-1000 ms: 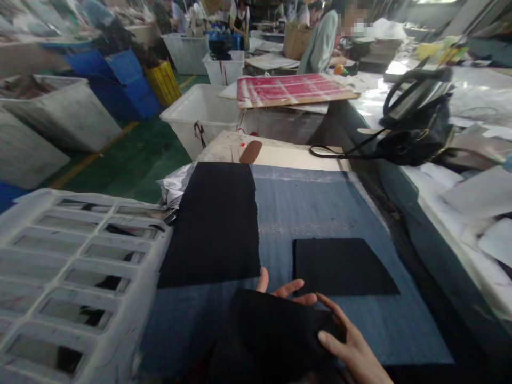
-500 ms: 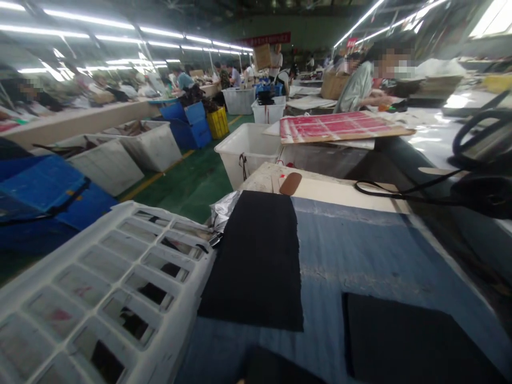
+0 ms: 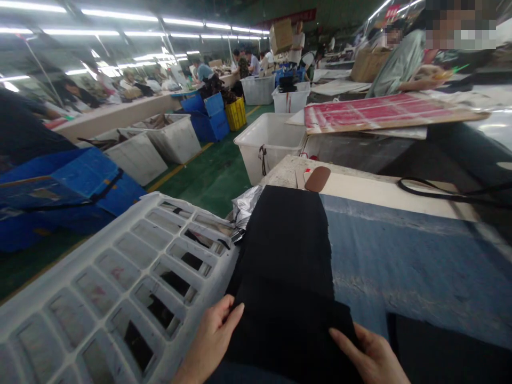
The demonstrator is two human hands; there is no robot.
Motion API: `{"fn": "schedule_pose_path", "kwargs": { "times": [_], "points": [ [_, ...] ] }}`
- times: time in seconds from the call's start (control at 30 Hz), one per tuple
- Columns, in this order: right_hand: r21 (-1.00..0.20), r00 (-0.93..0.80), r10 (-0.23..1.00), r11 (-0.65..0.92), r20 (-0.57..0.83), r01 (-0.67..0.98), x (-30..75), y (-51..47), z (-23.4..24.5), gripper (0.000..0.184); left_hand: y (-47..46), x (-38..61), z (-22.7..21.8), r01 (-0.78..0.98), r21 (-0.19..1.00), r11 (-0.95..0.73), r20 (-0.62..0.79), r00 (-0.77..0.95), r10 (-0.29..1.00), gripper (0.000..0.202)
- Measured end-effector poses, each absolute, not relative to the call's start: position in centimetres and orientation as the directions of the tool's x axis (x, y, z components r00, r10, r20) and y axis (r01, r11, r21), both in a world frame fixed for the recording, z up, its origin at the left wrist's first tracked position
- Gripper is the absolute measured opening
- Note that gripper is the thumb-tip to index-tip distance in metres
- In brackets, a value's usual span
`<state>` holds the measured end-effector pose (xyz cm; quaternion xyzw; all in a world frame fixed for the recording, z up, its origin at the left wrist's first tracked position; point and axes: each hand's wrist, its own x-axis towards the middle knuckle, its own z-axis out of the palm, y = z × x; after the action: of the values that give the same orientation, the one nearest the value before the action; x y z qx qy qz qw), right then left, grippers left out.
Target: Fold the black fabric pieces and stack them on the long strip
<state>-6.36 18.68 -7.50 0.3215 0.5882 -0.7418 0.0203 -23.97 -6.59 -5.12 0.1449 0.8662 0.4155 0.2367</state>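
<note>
I stand near the bench and take the clock from the held piece, twelve being straight ahead of the worker. The item under handling, a held black piece (image 3: pixel 292 336), lies between the worker's two hands, its far part overlapping a laid black piece (image 3: pixel 286 229) at twelve. The left hand (image 3: pixel 212 333), at nine, has thumb and fingers brought together on the near-left edge. The right hand (image 3: pixel 374 352), at three, pinches the opposite edge, thumb on top; its fingertips are hidden behind the material, so their exact closure cannot be told. The laid black piece rests flat on a blue cloth (image 3: pixel 368 261), its right edge slightly ragged. A second dark piece (image 3: pixel 444 349) lies on the cloth at three, beyond the right hand, partly cut off from sight. A white slotted crate (image 3: pixel 149 264) stands at nine to ten, dark scraps visible through its openings. Crumpled silver wrapping (image 3: pixel 246 207) is noted at eleven, just beside the laid piece; a brown rounded piece (image 3: pixel 318 178) just past twelve. At one, farther off, are a red-faced board (image 3: pixel 372 114) and a co-worker in a pale sleeve (image 3: pixel 400 61).
</note>
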Motion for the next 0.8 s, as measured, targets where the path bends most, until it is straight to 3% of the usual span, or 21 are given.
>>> {"fn": "schedule_pose_path", "kwargs": {
  "times": [0.1, 0.27, 0.4, 0.8],
  "points": [
    [-0.874, -0.793, 0.378, -0.29, -0.478, 0.389, -9.4, 19.3, -8.9, 0.034, -5.9, -26.6, -6.1, 0.085, 0.774, 0.627, -0.286, -0.838, 0.465, 0.041],
    [-0.875, -0.744, 0.528, 0.004, -0.409, 0.484, -10.8, 20.3, -11.4, 0.04, -5.3, -28.8, -8.0, 0.154, 0.695, 0.702, -0.293, -0.831, 0.473, 0.037],
    [-0.843, -0.742, 0.556, 0.13, -0.374, 0.522, -10.1, 20.3, -12.3, 0.044, -5.5, -29.3, -8.7, 0.197, 0.641, 0.741, -0.273, -0.844, 0.461, 0.036],
    [-0.766, -0.695, 0.555, 0.151, -0.457, 0.624, -11.0, 20.8, -12.8, 0.053, -5.1, -30.2, -8.4, 0.136, 0.636, 0.76, -0.347, -0.828, 0.439, 0.035]
  ]
}}
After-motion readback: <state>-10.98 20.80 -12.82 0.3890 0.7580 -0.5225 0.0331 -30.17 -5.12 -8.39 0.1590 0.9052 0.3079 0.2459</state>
